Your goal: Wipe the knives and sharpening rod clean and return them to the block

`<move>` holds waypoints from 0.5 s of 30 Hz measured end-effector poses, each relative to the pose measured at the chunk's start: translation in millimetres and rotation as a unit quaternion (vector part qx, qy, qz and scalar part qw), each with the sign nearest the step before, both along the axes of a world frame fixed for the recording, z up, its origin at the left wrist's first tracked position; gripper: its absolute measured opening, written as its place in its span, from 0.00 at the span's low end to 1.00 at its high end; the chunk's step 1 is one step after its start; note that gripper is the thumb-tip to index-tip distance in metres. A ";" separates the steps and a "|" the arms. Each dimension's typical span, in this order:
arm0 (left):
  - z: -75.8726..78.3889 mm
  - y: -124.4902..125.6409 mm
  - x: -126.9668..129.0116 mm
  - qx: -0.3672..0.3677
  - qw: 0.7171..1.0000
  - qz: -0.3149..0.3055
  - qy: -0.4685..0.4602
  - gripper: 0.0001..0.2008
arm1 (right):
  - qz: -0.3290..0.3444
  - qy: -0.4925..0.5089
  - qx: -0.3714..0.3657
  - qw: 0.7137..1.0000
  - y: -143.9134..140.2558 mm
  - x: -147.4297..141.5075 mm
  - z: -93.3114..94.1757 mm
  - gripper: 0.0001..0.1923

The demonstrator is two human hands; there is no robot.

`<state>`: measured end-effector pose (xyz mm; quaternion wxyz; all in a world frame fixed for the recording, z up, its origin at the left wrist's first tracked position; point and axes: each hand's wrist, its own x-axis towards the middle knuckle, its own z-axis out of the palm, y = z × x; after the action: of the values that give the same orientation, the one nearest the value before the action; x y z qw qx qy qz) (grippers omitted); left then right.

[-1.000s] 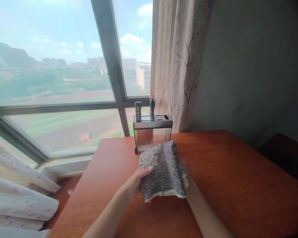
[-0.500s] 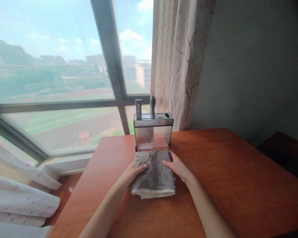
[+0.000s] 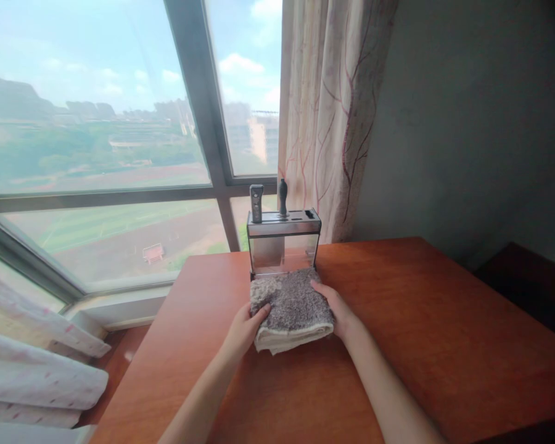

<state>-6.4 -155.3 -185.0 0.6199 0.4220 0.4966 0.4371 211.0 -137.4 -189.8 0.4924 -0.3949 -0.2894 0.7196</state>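
A folded, fuzzy grey-brown cloth (image 3: 292, 303) with pale edges is held between my two hands in front of the knife block. My left hand (image 3: 248, 322) grips its left side, thumb on top and fingers hidden underneath. On the opposite side my right hand (image 3: 335, 307) has its thumb over the upper right part, the other fingers mostly out of sight. Just behind the cloth stands a clear-sided knife block (image 3: 284, 229). Two handled tools stick up from its top: a grey-handled one (image 3: 256, 205) and a black-handled one (image 3: 283, 197).
The reddish-brown wooden table (image 3: 411, 320) spreads out on both sides. Beyond its far left edge is a large window (image 3: 97, 191). A patterned curtain (image 3: 337, 111) hangs behind the knife block, and another curtain (image 3: 37, 364) lies low at the left.
The cloth's near edge has come up and its right side has turned farther away, so it lies tilted. My right hand has shifted slightly with it. Both hands keep their grip.
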 end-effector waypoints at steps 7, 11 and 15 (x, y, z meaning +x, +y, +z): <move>-9.7 1.9 6.6 -0.020 0.997 0.017 -0.069 0.30 | -0.037 -0.131 0.074 0.988 -1.2 3.4 7.7 0.22; -5.9 -8.5 17.6 -0.023 0.993 -0.071 -0.093 0.38 | -0.086 -0.163 0.060 0.981 5.2 29.4 7.1 0.18; -6.7 -15.6 26.8 -0.002 0.993 -0.099 -0.060 0.46 | -0.050 -0.318 0.096 0.942 4.8 56.7 -0.6 0.18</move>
<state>20.4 -170.9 -191.7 0.6896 0.4406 0.4157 0.3969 267.7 -132.6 -190.5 0.4459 -0.5681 -0.4784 0.4996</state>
